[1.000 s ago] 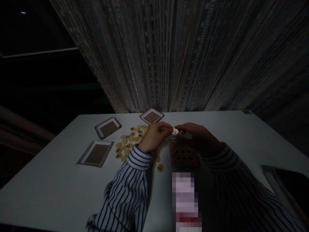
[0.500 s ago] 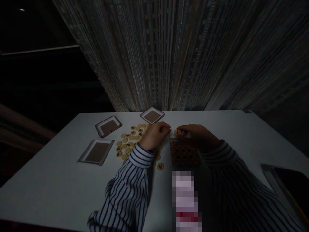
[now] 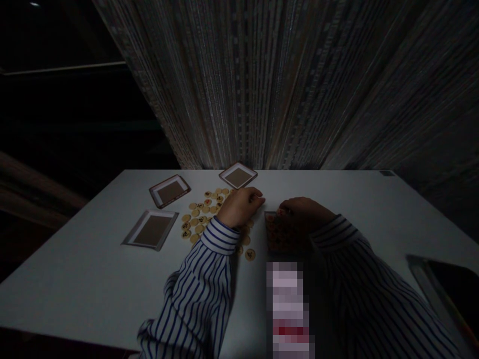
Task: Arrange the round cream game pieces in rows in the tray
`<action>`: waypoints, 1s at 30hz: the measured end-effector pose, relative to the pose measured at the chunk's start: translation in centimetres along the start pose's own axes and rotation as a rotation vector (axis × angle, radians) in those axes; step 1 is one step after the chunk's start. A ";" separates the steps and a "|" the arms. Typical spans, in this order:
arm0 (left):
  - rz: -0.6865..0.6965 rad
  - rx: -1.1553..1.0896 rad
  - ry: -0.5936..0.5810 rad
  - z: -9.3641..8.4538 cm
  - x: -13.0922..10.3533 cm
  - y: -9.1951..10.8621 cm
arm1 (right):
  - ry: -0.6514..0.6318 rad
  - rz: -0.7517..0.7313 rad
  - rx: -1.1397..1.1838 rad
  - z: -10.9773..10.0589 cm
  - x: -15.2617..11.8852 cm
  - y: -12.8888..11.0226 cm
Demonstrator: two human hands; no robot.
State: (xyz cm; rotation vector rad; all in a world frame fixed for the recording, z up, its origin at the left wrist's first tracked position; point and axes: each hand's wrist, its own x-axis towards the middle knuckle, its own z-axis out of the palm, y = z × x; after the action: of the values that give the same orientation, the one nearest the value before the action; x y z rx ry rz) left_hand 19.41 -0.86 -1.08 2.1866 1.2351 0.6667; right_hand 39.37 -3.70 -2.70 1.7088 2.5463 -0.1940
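My right hand [image 3: 305,213] reaches over the far edge of a small box [image 3: 275,242], its fingers pinched together. A Chinese chess piece seems to be in that pinch, mostly hidden by the fingertips. Rows of dark, reddish round pieces show dimly inside the box. To the left, my left hand [image 3: 241,205] hovers with thumb and fingers curled together; whatever they hold, if anything, is hidden. Loose wooden Chinese chess pieces [image 3: 194,222] lie spread under and beside that hand, some face up with characters, others blank. One piece [image 3: 250,255] lies apart, nearer to me.
Three flat, framed trays or lids rest on the white table [image 3: 82,279]: one at the back [image 3: 238,175], one behind the pieces [image 3: 170,191], one at left [image 3: 151,228]. A dark flat object [image 3: 445,284] is at the right. A striped curtain [image 3: 239,85] hangs behind.
My right hand has lowered the chess piece from above the far left corner of the box down to its edge. My left hand stays almost in place. The view has tilted slightly.
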 end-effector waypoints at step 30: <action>0.003 0.128 -0.144 0.0 0.1 0.0 | -0.005 0.066 -0.261 0.6 -0.3 -2.5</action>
State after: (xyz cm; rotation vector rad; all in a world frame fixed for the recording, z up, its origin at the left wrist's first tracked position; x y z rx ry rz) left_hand 19.49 -0.80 -1.07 2.2961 1.2298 0.4330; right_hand 37.13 -5.00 -3.06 1.6851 2.3813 0.1319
